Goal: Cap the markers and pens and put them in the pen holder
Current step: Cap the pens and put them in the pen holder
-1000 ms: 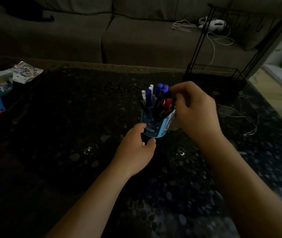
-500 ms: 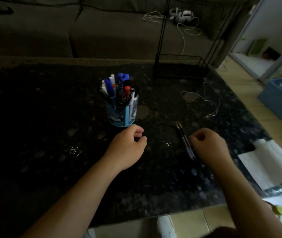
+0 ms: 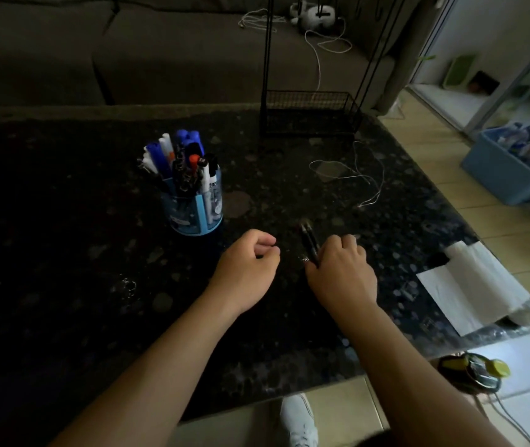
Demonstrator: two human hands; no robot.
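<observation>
**Right hand (image 3: pixel 342 272) now on the dark pens (image 3: pixel 308 241)**

Since half a second ago the right hand has shifted left onto the dark pens, which lie side by side on the speckled surface (image 3: pixel 63 253). Its fingers curl round their near ends; the far ends show beyond it. The left hand (image 3: pixel 247 269) rests just left of them, loosely curled, holding nothing. The blue pen holder (image 3: pixel 196 209) stands upright beyond the left hand, filled with markers (image 3: pixel 179 153). White paper (image 3: pixel 470 285) lies at the surface's right edge. A wire rack (image 3: pixel 309 116) stands at the far side.
</observation>
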